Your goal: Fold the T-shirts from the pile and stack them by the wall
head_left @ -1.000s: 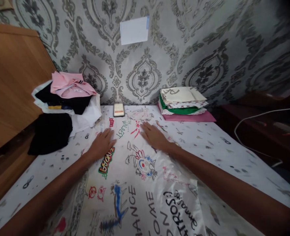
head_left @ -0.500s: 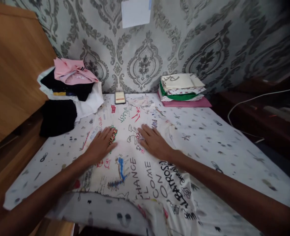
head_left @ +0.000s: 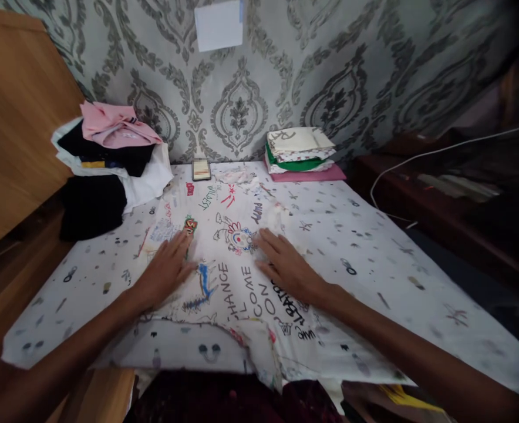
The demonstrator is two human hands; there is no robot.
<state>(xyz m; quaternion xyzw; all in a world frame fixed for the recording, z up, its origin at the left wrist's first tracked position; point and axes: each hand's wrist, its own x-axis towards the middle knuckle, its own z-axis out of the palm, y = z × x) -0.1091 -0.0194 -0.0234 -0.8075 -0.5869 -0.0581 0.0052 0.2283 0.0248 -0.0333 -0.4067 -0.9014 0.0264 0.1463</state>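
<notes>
A white garment (head_left: 237, 288) covered in coloured drawings and handwriting lies spread on the patterned white sheet (head_left: 374, 294). My left hand (head_left: 167, 267) rests on its left part with fingers stretched out, just below a red and green drawing. On the right part, beside a flower-like drawing, my right hand (head_left: 286, 264) lies with its fingers extended. Neither hand grips the cloth. The garment's near edge looks wavy, and part of it hangs toward the front edge of the surface.
Loosely piled clothes, with a pink one (head_left: 114, 126) on top and a black one (head_left: 93, 208) below, sit at the back left. A folded stack (head_left: 301, 141) stands at the back right. Between them is a small box (head_left: 201, 170). A white cable (head_left: 422, 154) runs at the right.
Both my hands have slid nearer to me over the garment, staying flat. The view has shifted, so more of the near edge and a dark red cloth below now show.
</notes>
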